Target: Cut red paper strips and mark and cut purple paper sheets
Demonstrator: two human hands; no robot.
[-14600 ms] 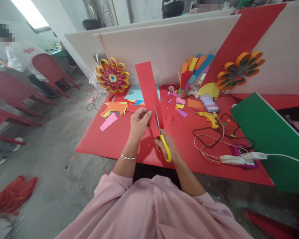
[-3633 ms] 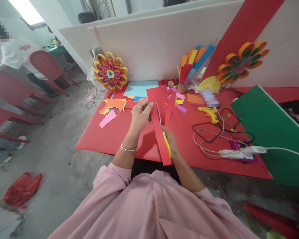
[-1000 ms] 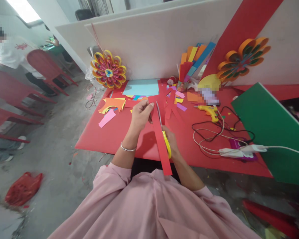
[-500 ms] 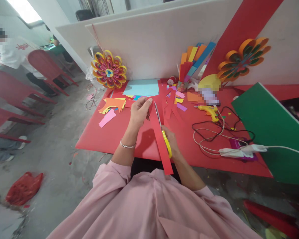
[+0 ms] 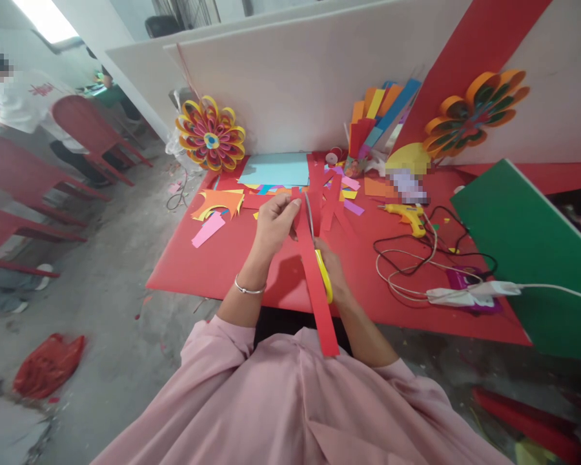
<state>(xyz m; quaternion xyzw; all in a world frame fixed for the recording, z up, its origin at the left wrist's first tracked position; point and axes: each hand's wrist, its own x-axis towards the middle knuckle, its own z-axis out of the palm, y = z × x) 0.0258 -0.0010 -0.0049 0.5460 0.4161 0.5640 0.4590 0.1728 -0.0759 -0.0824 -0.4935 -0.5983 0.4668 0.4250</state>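
Note:
My left hand (image 5: pixel 275 223) pinches a long red paper strip (image 5: pixel 319 303) near its upper end, between thumb and fingers. The strip slants down toward my lap, its lower end over the table's front edge. In my right hand (image 5: pixel 334 268) are yellow-handled scissors (image 5: pixel 324 276), blades pointing away from me along the strip's right side. The blades look nearly closed; part of the grip is hidden behind the handles and paper. Beyond my hands lie more red paper strips (image 5: pixel 332 205) and a light blue sheet (image 5: pixel 274 169).
The red-covered table (image 5: pixel 188 265) carries orange paper offcuts (image 5: pixel 217 204), a yellow glue gun (image 5: pixel 407 216), tangled cords and a white power strip (image 5: pixel 472 294). A paper flower (image 5: pixel 212 139) stands at the back left. A green board (image 5: pixel 527 258) lies at right. A person in white is far left.
My left hand has shifted slightly right and down along with the strip, whose lower end hangs nearer my lap. The scissors blades have moved a little and look more upright.

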